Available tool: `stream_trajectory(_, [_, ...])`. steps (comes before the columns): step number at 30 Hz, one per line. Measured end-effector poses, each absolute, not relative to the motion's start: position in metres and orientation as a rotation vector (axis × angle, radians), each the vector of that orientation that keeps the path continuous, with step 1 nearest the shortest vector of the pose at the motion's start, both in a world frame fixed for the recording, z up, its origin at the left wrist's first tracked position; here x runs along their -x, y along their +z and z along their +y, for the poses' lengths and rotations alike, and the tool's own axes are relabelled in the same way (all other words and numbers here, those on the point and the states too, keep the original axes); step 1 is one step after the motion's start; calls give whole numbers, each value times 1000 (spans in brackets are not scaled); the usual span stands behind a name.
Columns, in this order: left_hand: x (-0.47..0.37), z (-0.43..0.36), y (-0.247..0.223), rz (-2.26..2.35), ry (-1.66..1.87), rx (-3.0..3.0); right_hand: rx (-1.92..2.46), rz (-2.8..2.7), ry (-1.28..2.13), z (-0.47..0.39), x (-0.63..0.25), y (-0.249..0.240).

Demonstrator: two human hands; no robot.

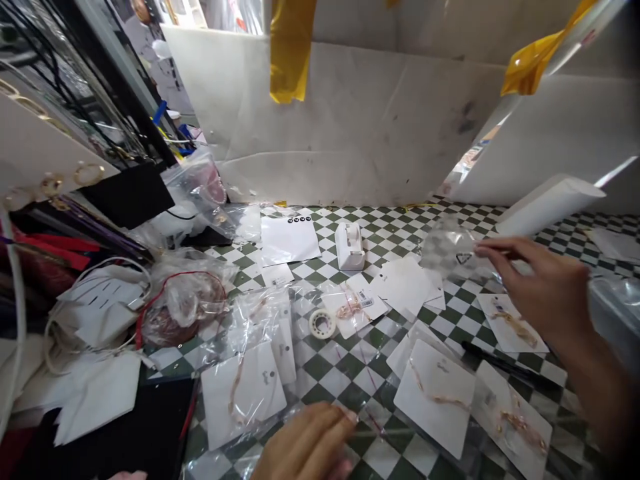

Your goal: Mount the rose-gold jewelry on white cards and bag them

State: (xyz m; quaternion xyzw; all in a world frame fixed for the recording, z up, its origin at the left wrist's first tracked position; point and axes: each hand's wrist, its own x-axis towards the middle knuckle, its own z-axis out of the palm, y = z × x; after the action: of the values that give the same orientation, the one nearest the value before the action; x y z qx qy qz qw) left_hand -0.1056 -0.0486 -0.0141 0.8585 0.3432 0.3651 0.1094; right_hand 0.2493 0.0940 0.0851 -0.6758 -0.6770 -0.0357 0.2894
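My right hand (543, 287) pinches the edge of a clear plastic bag (447, 248), raised over the checkered table at the right. At the bottom middle, my left hand (310, 443) is closed, fingers curled together; anything in them is hidden. Clear plastic packaging (363, 363) lies just beyond it. To its left is a bagged white card with a chain (243, 393). On its right are another white card with a chain (433, 393) and a bagged card with gold-toned jewelry (515, 420). Below my right hand lies one more jewelry card (513, 323).
A tape dispenser (350, 245) stands at the back, with a tape roll (322, 324) nearer. Blank white cards (405, 283), a black pen (510, 367) and a white sheet (290, 239) lie around. Bags (187, 300) and paper pieces (100, 380) crowd the left; a pale panel (350, 127) closes the back.
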Motion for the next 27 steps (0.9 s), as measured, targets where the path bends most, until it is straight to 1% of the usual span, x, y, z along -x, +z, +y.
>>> stream_trajectory(2, [122,-50,-6,1093,1002,-2292,1652,-1983,-160,52,-228,89])
stream_trajectory(3, [128,-50,-2,1139,982,-2148,1627,-2009,-134,34,-218,87])
stream_trajectory(6, [127,-47,16,1126,949,-1766,1559,-2002,166,3,-193,77])
stream_trajectory(10, [95,-29,36,1008,912,-1340,1512,-1926,488,9,-179,71])
stream_trajectory(14, [70,-12,40,962,864,-964,1481,-1822,721,14,-183,70])
stream_trajectory(18, [67,-7,29,904,980,-824,1453,-1566,963,7,-178,58])
stream_trajectory(23, [67,-5,17,860,1002,-822,1349,-1193,1503,15,-147,36])
stream_trajectory(27, [68,-2,16,871,1020,-925,1279,-1249,1521,16,-134,24])
